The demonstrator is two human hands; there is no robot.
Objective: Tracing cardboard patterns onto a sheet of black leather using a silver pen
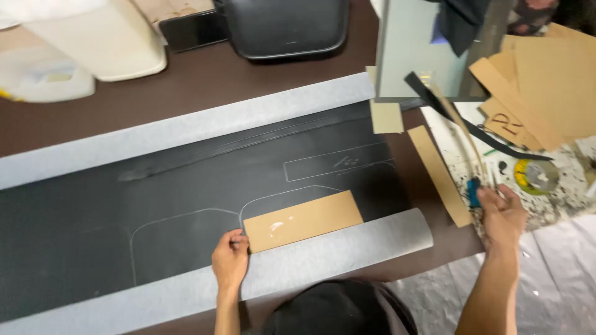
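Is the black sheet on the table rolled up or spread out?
Spread out: the black sheet lies flat, traced outlines showing, with the left hand on a cardboard template.

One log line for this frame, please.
left hand: pins card template on black sheet | right hand: grips blue-handled tool | tape roll near right
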